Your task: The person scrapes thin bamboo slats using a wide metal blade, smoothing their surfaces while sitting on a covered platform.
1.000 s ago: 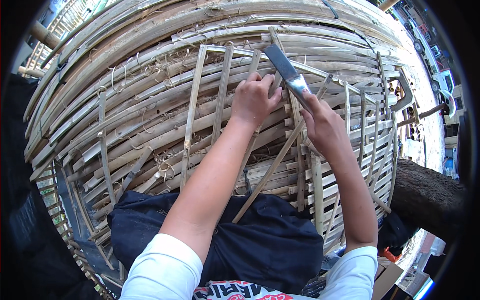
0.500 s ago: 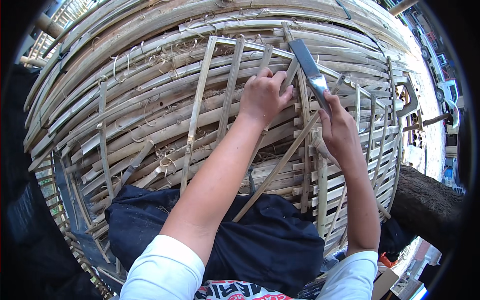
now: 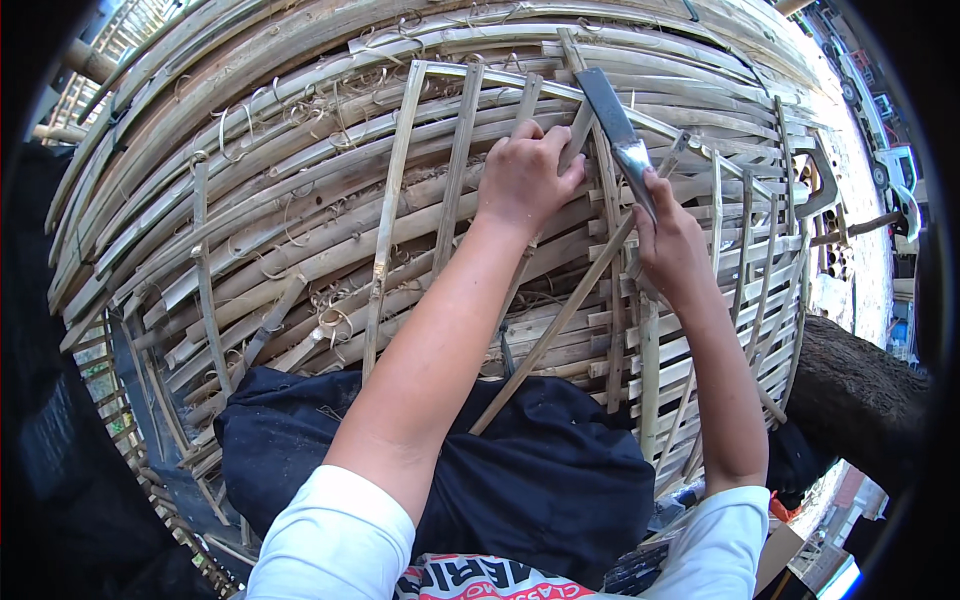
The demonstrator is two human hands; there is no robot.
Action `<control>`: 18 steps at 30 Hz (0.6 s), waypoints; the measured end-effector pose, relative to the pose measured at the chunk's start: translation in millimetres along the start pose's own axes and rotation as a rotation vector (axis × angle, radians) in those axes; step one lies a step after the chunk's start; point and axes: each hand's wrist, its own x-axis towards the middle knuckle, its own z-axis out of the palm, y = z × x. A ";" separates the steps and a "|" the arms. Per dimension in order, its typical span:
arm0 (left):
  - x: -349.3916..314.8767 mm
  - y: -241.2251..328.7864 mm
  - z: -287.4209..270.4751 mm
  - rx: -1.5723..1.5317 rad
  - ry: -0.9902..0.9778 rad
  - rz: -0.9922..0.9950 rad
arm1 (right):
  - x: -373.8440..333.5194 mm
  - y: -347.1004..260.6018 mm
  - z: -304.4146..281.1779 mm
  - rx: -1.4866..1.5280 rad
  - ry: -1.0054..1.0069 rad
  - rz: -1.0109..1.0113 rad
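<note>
- Left hand (image 3: 525, 178): near 12 o'clock in the view, fingers curled, closed on a slat (image 3: 577, 138).
- That slat juts from the grip toward 1 o'clock.
- Right hand (image 3: 670, 235): at 4 o'clock from the left, fingers clamped around a knife (image 3: 607, 108).
- Knife: blade points to 11 o'clock, just beside the slat; contact cannot be told.
- Dark cloth (image 3: 550, 470): at 6 o'clock, over the lap.
- Log (image 3: 855, 380): between 3 and 4 o'clock.

1. The person's left hand (image 3: 527, 177) grips a narrow bamboo strip (image 3: 576, 138), fingers curled.
2. The right hand (image 3: 673, 235) holds a flat steel blade (image 3: 606, 108), slanting away and leftward.
3. Split bamboo slats (image 3: 330, 205) lie layered beneath both hands, curled shavings (image 3: 331, 322) among them.
4. Dark cloth (image 3: 545, 465) covers the lap.
5. A rough-barked trunk (image 3: 850, 385) shows at right.
</note>
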 end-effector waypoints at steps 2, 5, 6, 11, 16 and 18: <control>-1.3 0.4 -1.5 0.002 0.050 0.040 | -0.5 -13.4 -21.9 0.005 -0.031 0.077; -2.9 -1.1 -1.2 -0.005 -0.006 0.009 | -5.7 -20.7 -13.1 0.144 0.266 -0.161; -6.6 -1.4 1.4 -0.009 -0.016 0.001 | -8.6 -14.2 -8.4 0.143 0.256 -0.151; -2.3 -0.2 -3.5 -0.022 -0.039 -0.032 | -3.4 -21.8 -20.0 0.077 0.142 -0.039; 4.1 1.0 -0.7 0.013 0.014 0.007 | 0.6 -6.9 -11.0 -0.080 -0.024 0.031; 1.9 1.7 -0.2 -0.016 -0.016 0.000 | 1.7 -21.1 -34.9 0.045 0.011 0.013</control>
